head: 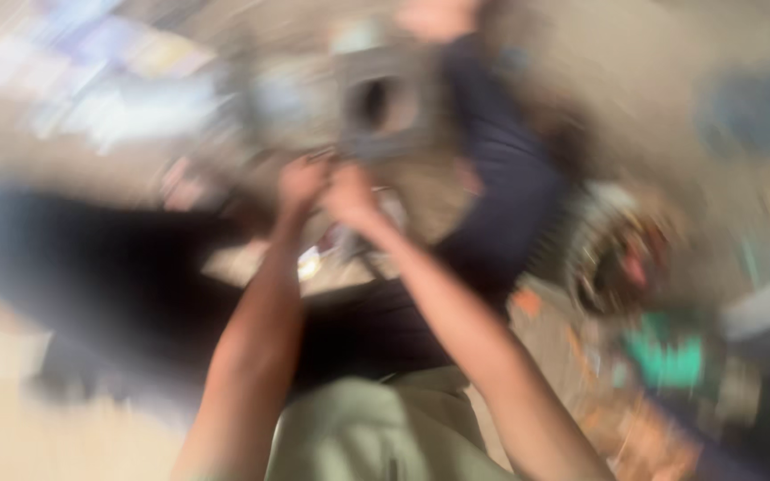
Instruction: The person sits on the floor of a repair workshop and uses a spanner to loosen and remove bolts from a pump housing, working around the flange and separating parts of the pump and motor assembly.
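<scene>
Your two hands meet close together near the middle of the view, and the whole picture is smeared by motion, so little is sharp. Your left hand point(300, 183) looks curled, knuckles up, and your right hand point(349, 196) sits just beside it, nearly touching. Whether the fingers of either hand are closed on something or merely bunched cannot be told through the blur.

Directly above your fingertips, touching or nearly so, is a grey boxy metal part point(385, 107) with a dark square opening in its face. Which of your hands, if either, actually has hold of it cannot be made out.

Just beyond and to the right of your right hand runs another person's arm in a dark blue sleeve point(501, 178), reaching up past the grey part. Left of your left hand lies a broad dark shape point(109, 267), too blurred to identify. Below your hands, between your forearms, is pale olive cloth point(367, 428), near your own body.

Farther right of your hands are a round, coil-like object point(621, 254) and, lower, something bright green point(670, 356). Far to the upper left of your fingers lies a scatter of pale, bluish items point(109, 80), unreadable.
</scene>
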